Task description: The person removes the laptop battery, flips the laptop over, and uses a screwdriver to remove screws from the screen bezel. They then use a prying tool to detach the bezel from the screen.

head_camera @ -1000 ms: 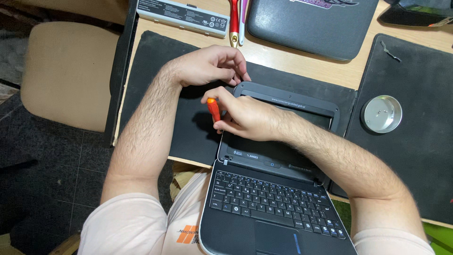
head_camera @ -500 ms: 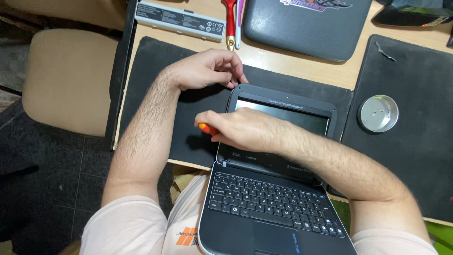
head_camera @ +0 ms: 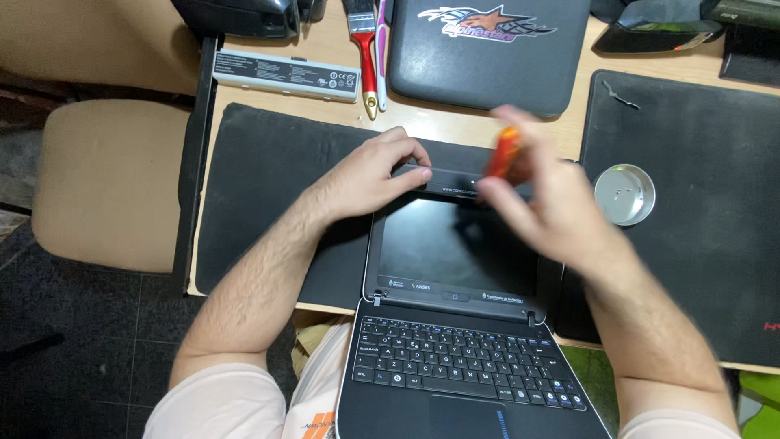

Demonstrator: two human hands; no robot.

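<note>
Under both hands: small open laptop point(head_camera: 455, 268) on the counter point(head_camera: 455, 122).
Left hand point(head_camera: 370, 175): fingertips pressed on the lid's top edge.
Right hand point(head_camera: 552, 211): blurred, closed around an orange-handled screwdriver point(head_camera: 504, 154) above the lid.
Right of it: round metal dish point(head_camera: 624, 194).

Place: small electronics repair bench.
Signs: opened laptop point(head_camera: 455, 325), work mats point(head_camera: 268, 187), brush point(head_camera: 363, 45), loose battery point(head_camera: 284, 75), screw dish point(head_camera: 624, 194).

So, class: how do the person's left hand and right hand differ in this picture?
The left hand rests on the top edge of the small laptop, fingertips pressing its bezel; the right hand is raised above the screen. The left hand holds nothing and looks sharp; the right hand grips an orange-handled tool and is blurred. Both are bare and over the laptop's lid.
</note>
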